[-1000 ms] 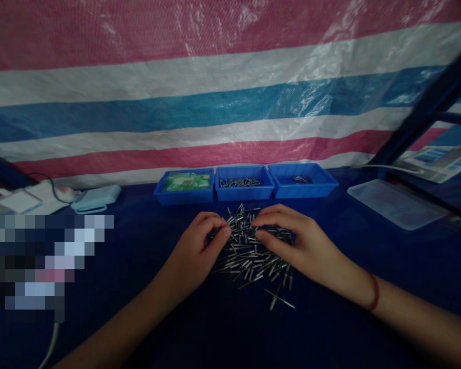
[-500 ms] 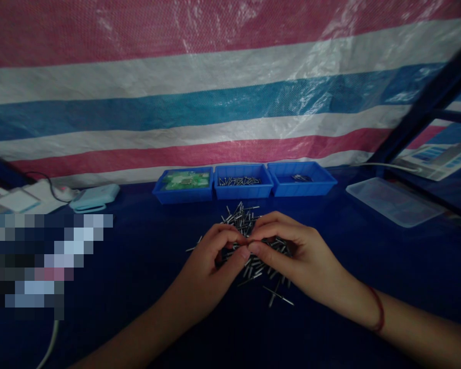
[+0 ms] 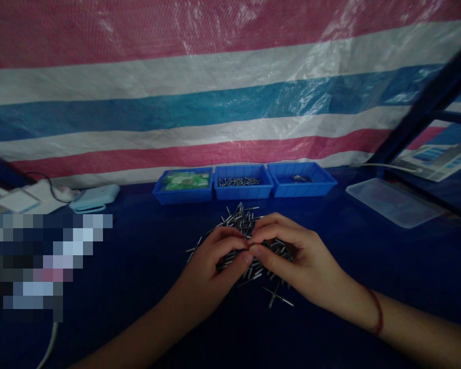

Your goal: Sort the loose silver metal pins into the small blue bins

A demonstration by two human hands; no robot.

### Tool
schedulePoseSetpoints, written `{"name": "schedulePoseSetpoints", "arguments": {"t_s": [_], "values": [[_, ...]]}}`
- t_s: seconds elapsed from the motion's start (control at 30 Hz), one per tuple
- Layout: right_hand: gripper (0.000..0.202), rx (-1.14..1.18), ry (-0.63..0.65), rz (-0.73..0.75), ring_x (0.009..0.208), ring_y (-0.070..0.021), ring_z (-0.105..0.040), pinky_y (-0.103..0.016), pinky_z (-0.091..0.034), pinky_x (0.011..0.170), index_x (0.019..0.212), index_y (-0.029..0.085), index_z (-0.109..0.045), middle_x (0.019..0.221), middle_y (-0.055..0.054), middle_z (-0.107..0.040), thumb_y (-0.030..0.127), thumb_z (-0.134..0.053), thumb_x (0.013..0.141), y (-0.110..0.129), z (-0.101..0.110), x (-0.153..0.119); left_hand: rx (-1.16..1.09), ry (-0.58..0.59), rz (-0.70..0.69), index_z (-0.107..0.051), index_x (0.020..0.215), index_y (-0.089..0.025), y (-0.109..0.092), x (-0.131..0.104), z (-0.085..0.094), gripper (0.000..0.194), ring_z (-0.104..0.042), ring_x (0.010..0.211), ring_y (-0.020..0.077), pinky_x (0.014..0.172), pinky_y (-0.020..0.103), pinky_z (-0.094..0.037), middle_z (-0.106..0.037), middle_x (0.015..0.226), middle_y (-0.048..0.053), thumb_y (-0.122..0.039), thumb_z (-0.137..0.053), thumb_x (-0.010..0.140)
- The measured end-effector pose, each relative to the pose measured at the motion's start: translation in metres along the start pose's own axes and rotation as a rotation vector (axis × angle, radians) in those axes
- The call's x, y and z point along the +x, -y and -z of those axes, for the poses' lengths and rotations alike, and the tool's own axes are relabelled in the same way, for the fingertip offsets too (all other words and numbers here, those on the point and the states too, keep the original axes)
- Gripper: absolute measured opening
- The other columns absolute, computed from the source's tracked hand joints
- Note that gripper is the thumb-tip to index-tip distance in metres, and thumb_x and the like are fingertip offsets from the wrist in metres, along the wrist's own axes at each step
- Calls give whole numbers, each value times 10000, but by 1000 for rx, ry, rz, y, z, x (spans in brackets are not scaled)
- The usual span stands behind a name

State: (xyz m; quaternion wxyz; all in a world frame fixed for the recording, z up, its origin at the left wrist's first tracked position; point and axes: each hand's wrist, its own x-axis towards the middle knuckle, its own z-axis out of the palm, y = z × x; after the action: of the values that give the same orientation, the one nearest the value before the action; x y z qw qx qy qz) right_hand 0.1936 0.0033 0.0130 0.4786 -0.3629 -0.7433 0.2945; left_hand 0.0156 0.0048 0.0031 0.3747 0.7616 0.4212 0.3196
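Observation:
Fingertips of my left hand (image 3: pixel 218 266) and my right hand (image 3: pixel 299 256) meet over a heap of thin metal pins that look like blind rivets (image 3: pixel 241 218). Both hands are closed in a pinch, thumb against fingers. Whatever is between the fingertips is too small and too hidden to make out. Part of the heap lies covered by my hands. Two crossed rivets (image 3: pixel 278 295) lie apart from it, on the near side. A dark red band circles my right wrist.
Three blue bins stand in a row behind the heap: the left bin (image 3: pixel 184 196) holds green-clear packets, the middle bin (image 3: pixel 244 192) and right bin (image 3: pixel 305 190) hold metal pins. A clear plastic lid (image 3: pixel 394 202) lies right; a light-blue case (image 3: pixel 96 197) and cables lie left.
My fingertips stay together and have shifted very slightly to the right. My left fingers have altered their bend a little; the heap and bins look the same.

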Motion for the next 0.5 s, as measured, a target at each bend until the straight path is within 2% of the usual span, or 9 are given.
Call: {"name": "schedulePoseSetpoints", "arguments": {"t_s": [0.13,0.37,0.5], "values": [[105,-3,-7,21,809,-132,-615,-287,-520,701,835,230,-651,881,-15,-616,142,-621,787,1,0,0,22,-24,-17,-639,910,-272,1,-1,0,122,-552,861,160,770,335,-467,-539,1054,26,-292,-524,875],[91,-10,13,-4,814,-137,-598,-288,-502,689,853,217,-625,883,-22,-586,148,-581,813,-3,0,-1,131,-202,-104,-621,851,-235,0,-1,2,59,-564,918,173,828,362,-468,-534,1014,35,-222,-577,815],[80,-41,52,3,825,-142,-586,-295,-499,693,867,218,-609,906,-27,-574,163,-565,830,-7,1,0,220,-257,-168,-604,836,-223,-2,-2,5,54,-570,934,180,834,371,-473,-536,1012,40,-191,-572,807]]}}
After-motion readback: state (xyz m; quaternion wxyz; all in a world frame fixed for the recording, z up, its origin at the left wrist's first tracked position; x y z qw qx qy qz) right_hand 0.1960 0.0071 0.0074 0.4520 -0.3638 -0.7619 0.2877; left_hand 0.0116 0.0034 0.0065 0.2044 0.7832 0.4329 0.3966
